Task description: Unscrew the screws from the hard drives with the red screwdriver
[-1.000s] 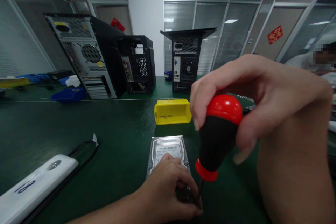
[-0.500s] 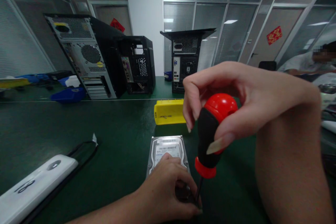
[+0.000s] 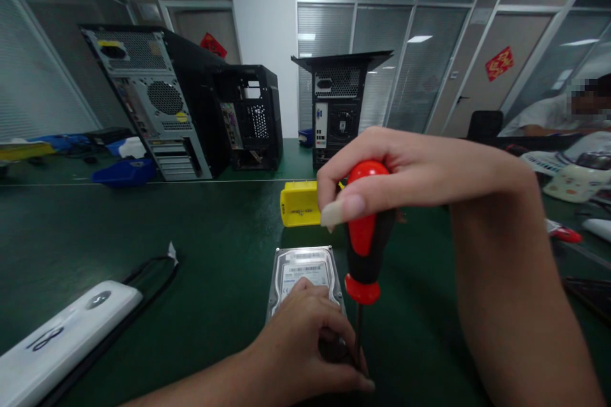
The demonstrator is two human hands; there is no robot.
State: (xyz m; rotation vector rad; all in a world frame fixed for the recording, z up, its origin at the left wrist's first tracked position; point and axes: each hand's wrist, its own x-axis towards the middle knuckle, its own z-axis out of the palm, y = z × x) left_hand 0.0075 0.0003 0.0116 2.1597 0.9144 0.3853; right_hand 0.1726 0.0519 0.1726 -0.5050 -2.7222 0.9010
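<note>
A silver hard drive (image 3: pixel 305 270) lies flat on the green table (image 3: pixel 219 248), just in front of me. My left hand (image 3: pixel 305 350) rests on its near end, fingers curled down and pressing on it. My right hand (image 3: pixel 410 172) is closed round the red-and-black handle of a screwdriver (image 3: pixel 365 241). The screwdriver stands nearly upright. Its thin shaft runs down to the near right corner of the drive, beside my left fingertips, where the tip is hidden.
A yellow plastic bin (image 3: pixel 300 203) sits just behind the drive. Three open computer cases (image 3: pixel 157 102) (image 3: pixel 251 117) (image 3: pixel 338 108) stand further back. A white device (image 3: pixel 62 337) with a black cable lies at the near left. Another person (image 3: pixel 568 114) sits at the far right.
My right hand has swung left and down, turning its grip on the handle, and the screwdriver has come from a tilt to nearly upright. The left hand has stayed on the drive.
</note>
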